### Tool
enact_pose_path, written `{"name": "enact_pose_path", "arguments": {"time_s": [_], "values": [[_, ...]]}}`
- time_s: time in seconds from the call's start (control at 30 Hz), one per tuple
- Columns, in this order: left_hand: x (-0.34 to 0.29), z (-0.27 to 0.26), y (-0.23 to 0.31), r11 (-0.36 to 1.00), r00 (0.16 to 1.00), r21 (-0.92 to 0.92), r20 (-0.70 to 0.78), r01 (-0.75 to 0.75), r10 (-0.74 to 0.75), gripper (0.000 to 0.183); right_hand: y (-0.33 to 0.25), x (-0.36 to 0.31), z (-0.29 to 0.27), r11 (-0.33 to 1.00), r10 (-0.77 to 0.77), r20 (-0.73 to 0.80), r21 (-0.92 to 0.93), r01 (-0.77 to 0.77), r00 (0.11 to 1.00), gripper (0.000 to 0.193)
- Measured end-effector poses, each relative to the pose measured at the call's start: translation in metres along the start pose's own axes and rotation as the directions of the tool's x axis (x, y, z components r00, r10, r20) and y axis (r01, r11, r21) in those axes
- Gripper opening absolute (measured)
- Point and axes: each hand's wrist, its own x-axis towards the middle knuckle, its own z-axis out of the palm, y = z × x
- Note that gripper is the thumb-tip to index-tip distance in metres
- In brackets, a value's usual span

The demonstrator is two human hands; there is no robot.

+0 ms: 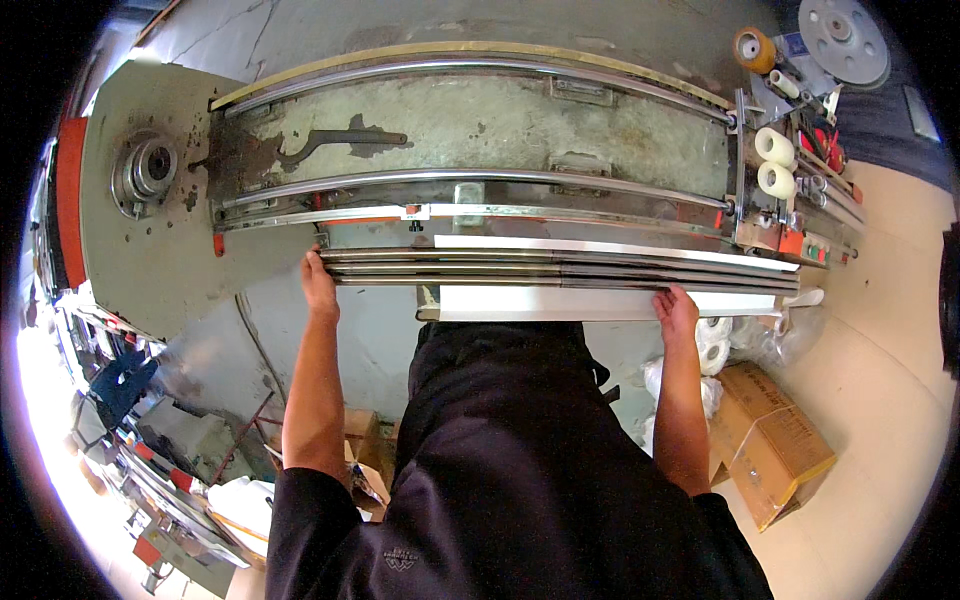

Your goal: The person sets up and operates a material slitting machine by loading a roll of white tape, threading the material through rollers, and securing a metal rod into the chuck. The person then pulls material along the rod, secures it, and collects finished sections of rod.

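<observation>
Several long, thin, dark shiny metal rods (480, 269) lie side by side in front of me, left to right. They pass over a white sheet (560, 303) at the front of the machine. My left hand (319, 284) is closed around their left ends. Toward the right end, my right hand (677, 308) grips the near edge of the bundle, its fingers bent against the rods. What its fingertips do underneath is hidden. Just beyond the rods runs a rail (520, 216) with a small black-knobbed stop (414, 214).
A machine with a grey-green headstock (115, 240) and two steel guide bars (480, 180) spans the far side. A hook spanner (345, 138) rests on its bed. Tape rolls (775, 146) stand at right. A cardboard box (775, 440) sits on the floor lower right.
</observation>
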Motion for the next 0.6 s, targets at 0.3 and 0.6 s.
{"name": "enact_pose_path", "arguments": {"time_s": [0.3, 0.6], "values": [[0.002, 0.008, 0.002, 0.987, 0.998, 0.158, -0.052, -0.011, 0.020, 0.053, -0.002, -0.009, 0.018, 0.990, -0.017, -0.128, 0.134, 0.034, 0.992, 0.016], [-0.015, 0.041, 0.041, 0.852, 0.932, 0.506, -0.229, -0.134, 0.282, 0.061, 0.005, 0.022, 0.007, 0.930, 0.075, -0.151, 0.367, -0.014, 0.986, 0.027]]}}
